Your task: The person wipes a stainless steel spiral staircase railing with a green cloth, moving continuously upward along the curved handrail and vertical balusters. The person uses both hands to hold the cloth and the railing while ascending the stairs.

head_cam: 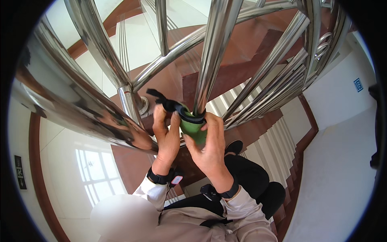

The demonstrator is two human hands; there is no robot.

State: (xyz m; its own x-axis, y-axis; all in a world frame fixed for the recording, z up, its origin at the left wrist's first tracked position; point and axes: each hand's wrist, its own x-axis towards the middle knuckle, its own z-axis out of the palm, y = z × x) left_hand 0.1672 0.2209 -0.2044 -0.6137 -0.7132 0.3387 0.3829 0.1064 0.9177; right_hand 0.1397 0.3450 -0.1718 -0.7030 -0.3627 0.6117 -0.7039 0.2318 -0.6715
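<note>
A green cloth piece with a black edge is wrapped around the lower part of an upright metal railing post. My left hand pinches the black band at the cloth's upper left; the band's loose end sticks out beyond the fingers. My right hand curves around the cloth's right side, thumb and fingers against it. Black straps circle both wrists, with a small dark device at each. The far side of the post and the fingertips behind the cloth are hidden.
A thick, shiny curved metal rail runs close on the left. More metal bars stand ahead and to the right. Stairs with red-brown edges descend at right beside a white wall. A glossy pale floor lies at left.
</note>
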